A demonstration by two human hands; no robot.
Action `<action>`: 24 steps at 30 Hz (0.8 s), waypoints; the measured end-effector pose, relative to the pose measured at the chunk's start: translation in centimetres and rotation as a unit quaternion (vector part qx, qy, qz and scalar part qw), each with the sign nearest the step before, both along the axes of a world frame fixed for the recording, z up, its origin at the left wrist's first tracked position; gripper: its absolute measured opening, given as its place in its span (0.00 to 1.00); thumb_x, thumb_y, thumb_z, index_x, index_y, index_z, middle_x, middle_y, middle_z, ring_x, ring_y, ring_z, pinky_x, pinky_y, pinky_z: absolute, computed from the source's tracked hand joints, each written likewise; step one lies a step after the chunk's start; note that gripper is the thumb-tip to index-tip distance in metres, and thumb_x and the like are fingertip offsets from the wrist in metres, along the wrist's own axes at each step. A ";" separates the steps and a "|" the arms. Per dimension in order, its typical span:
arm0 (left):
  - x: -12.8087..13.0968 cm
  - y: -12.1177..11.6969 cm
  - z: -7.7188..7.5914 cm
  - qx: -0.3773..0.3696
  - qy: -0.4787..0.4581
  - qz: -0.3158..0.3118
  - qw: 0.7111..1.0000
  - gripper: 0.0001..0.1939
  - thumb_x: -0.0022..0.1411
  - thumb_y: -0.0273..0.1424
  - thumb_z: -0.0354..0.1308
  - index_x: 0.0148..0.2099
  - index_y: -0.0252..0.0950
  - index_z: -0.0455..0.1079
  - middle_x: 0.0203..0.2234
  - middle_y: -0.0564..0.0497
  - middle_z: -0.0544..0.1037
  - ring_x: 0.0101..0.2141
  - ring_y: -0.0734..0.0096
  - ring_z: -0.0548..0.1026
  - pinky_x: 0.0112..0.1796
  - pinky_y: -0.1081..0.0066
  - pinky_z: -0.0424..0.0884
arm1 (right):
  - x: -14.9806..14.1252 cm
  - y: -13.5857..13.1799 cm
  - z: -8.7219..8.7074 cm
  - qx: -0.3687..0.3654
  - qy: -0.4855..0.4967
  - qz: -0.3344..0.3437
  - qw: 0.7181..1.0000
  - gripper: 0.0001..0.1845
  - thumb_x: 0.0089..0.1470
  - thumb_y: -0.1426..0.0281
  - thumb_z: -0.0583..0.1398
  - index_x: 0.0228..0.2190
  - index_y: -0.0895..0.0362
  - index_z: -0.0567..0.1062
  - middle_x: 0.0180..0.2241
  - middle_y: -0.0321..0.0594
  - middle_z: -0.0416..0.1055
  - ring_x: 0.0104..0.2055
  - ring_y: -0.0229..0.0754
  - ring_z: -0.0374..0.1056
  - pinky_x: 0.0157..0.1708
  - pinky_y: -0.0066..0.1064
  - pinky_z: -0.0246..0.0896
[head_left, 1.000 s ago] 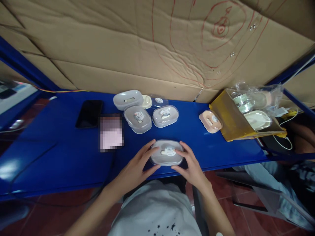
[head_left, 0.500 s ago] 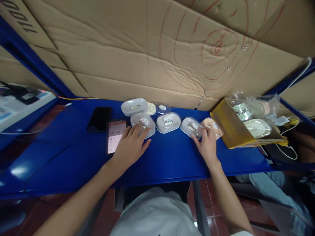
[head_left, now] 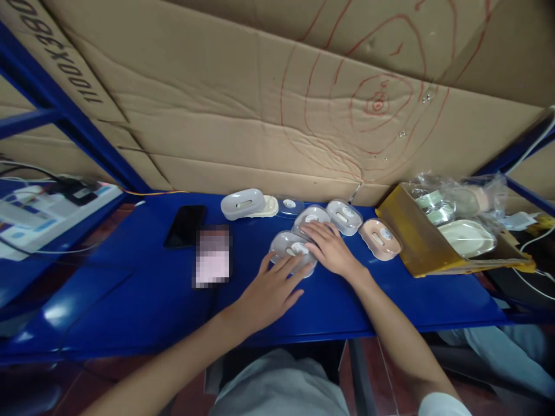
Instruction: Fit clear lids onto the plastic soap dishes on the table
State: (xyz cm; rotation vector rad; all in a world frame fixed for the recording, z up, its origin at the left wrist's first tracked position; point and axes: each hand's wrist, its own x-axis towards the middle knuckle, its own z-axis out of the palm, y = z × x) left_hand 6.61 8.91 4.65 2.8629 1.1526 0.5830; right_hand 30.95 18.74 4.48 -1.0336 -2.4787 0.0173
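Several small oval plastic soap boxes stand in a row on the blue shelf [head_left: 130, 300]. My left hand [head_left: 269, 292] lies flat with its fingers spread, the fingertips resting on the near edge of a grey lidded box [head_left: 288, 249]. My right hand [head_left: 330, 249] lies open, palm down, touching that same box and a second grey box [head_left: 310, 218] behind it. A third grey box [head_left: 345, 216] and a peach box [head_left: 380, 238] stand to the right of my right hand, apart from it.
A white box [head_left: 243, 203] sits at the back left. A black phone [head_left: 185, 225] and a lit phone [head_left: 212, 256] lie to the left. A yellow carton [head_left: 411, 238] with bagged boxes stands at the right. Cardboard lines the back wall. A person's leg [head_left: 507, 352] shows at the lower right.
Both hands have come together at the middle of the row. The left one slid a grey box to the right and nearer; the right one left the third grey box.
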 end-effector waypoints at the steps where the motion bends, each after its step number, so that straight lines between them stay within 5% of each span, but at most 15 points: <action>1: 0.1 0.4 0.1 -0.003 -0.001 -0.034 0.999 0.25 0.78 0.30 0.54 0.74 0.43 0.65 0.71 0.42 0.70 0.68 0.51 0.72 0.68 0.44 0.65 | 0.3 -0.3 0.0 0.004 0.014 -0.013 1.000 0.25 0.79 0.60 0.51 0.68 0.55 0.71 0.68 0.51 0.73 0.73 0.56 0.65 0.72 0.59 0.56; 3: -0.2 2.0 0.6 -0.008 -0.002 -0.068 0.998 0.25 0.78 0.27 0.51 0.73 0.45 0.66 0.73 0.46 0.69 0.69 0.59 0.70 0.69 0.53 0.66 | 0.9 -1.1 0.3 0.019 0.044 -0.024 0.999 0.24 0.78 0.60 0.52 0.67 0.55 0.72 0.67 0.51 0.73 0.73 0.56 0.65 0.71 0.60 0.57; 5: -1.3 4.8 1.2 -0.008 -0.006 -0.034 0.999 0.25 0.76 0.25 0.51 0.69 0.47 0.70 0.70 0.48 0.72 0.66 0.62 0.73 0.67 0.59 0.68 | 0.6 -2.2 0.4 0.032 0.059 -0.003 0.998 0.24 0.77 0.58 0.56 0.67 0.53 0.73 0.67 0.51 0.74 0.72 0.56 0.66 0.71 0.58 0.57; 10: -6.6 13.6 2.1 0.001 0.001 0.164 0.987 0.24 0.73 0.29 0.56 0.69 0.34 0.69 0.69 0.29 0.70 0.69 0.38 0.68 0.67 0.37 0.60 | -2.1 -4.4 -0.1 0.067 -0.011 0.076 0.995 0.20 0.74 0.61 0.61 0.61 0.54 0.77 0.64 0.49 0.77 0.68 0.53 0.70 0.70 0.53 0.59; 13: -9.4 16.6 1.7 -0.022 0.041 0.219 0.975 0.23 0.70 0.31 0.60 0.65 0.33 0.71 0.63 0.29 0.76 0.64 0.37 0.73 0.63 0.38 0.63 | -2.7 -4.6 -0.2 0.081 -0.038 0.072 0.993 0.15 0.73 0.72 0.59 0.56 0.54 0.80 0.58 0.47 0.80 0.63 0.52 0.74 0.68 0.53 0.60; 18: -10.0 16.4 0.5 -0.035 0.087 0.214 0.972 0.20 0.72 0.32 0.59 0.63 0.35 0.73 0.59 0.34 0.79 0.59 0.43 0.78 0.60 0.47 0.68 | -2.5 -4.8 0.4 0.093 -0.042 0.021 0.995 0.14 0.74 0.73 0.56 0.49 0.54 0.82 0.47 0.44 0.84 0.54 0.49 0.77 0.65 0.50 0.60; 24: -8.3 12.1 0.1 -0.021 0.082 0.168 0.982 0.19 0.73 0.30 0.59 0.63 0.37 0.74 0.56 0.37 0.82 0.55 0.45 0.81 0.57 0.51 0.74 | -2.8 -5.0 0.3 0.109 -0.055 -0.016 0.992 0.13 0.75 0.71 0.56 0.48 0.55 0.82 0.45 0.44 0.83 0.49 0.50 0.76 0.62 0.50 0.60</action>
